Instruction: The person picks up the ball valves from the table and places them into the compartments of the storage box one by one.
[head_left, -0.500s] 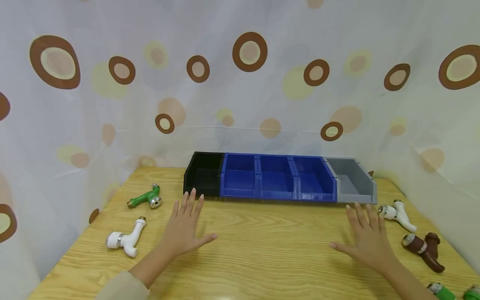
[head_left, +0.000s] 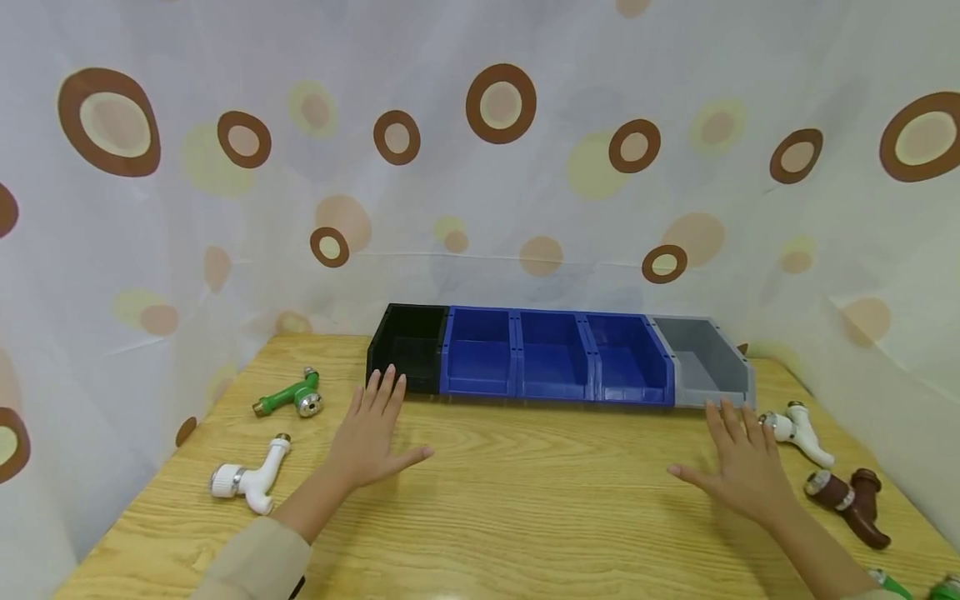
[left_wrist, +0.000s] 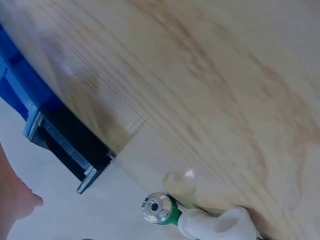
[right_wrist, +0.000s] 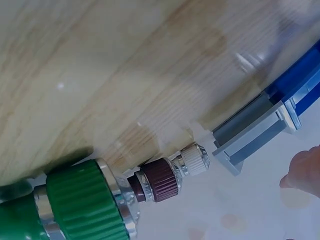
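seemingly, taps (head_left: pixel 258 481) line both sides of the surface (head_left: pixel 540 500), keeping bins (head_left: pixel 555 390) accessible; left hand (head_left: pixel 363 450) and right hand (head_left: pixel 748 475) hold nothing, fingers (head_left: pixel 393 402) spread.

We are counting one black bin (head_left: pixel 423 381), three blue bins (head_left: pixel 553 390) and one grey bin (head_left: pixel 692 395), making five. We are finding two white taps (head_left: pixel 257 481), one brown tap (head_left: pixel 855 502) and one whole green tap (head_left: pixel 288 397); two cut-off green parts (head_left: pixel 947 588) are leaving their tap count unclear. We are seeing one left hand (head_left: pixel 367 443), one right hand (head_left: pixel 750 477) and one table (head_left: pixel 525 492).
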